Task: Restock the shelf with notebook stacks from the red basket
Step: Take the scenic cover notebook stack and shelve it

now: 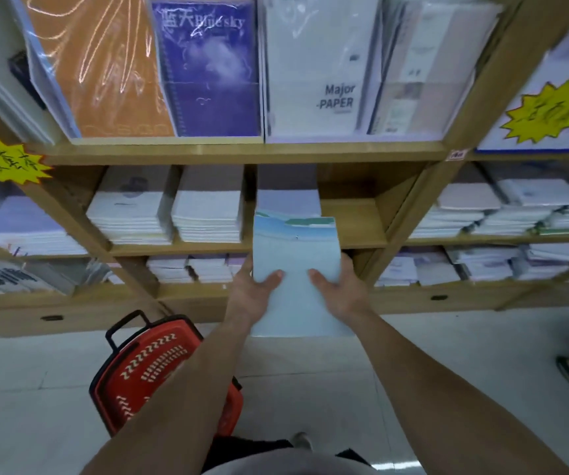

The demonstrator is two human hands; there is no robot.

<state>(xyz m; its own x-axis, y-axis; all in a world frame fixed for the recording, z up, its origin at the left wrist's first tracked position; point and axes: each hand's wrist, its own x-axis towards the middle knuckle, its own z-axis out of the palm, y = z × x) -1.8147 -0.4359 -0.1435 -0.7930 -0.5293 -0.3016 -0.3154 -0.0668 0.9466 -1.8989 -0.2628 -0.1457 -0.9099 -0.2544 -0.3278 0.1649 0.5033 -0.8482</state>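
Pale-blue glossy covers: you've got a notebook stack (297,269) clamped between both hands, thumbs flat on top, fingers wrapped under the side edges. Your left hand (254,293) takes the left edge, your right hand (339,289) the right edge. Stack is rectangular, thin-leaved, smooth top cover with a green-and-white landscape band at the far end. Its far end pokes over the front lip of the middle wooden shelf (242,248), the near end hangs out over the floor.

Just behind the far end sits a lavender notebook pile (288,195) in the same bay. Left of that, two flat white notebook piles (166,214) side by side, page edges showing as fine layers. Right of it the board is bare light wood.

Upper shelf holds upright shrink-wrapped pads: orange pad (105,73), purple spiral "Blue sky" notebook (211,73), white "Major PAPER" pad (317,73).

Red basket (159,375), slotted plastic with black handle (129,325), stands on the pale tiled floor (447,354) below your left forearm, well apart from the stack. Yellow starburst tags (5,161) are stuck on the shelf frame.
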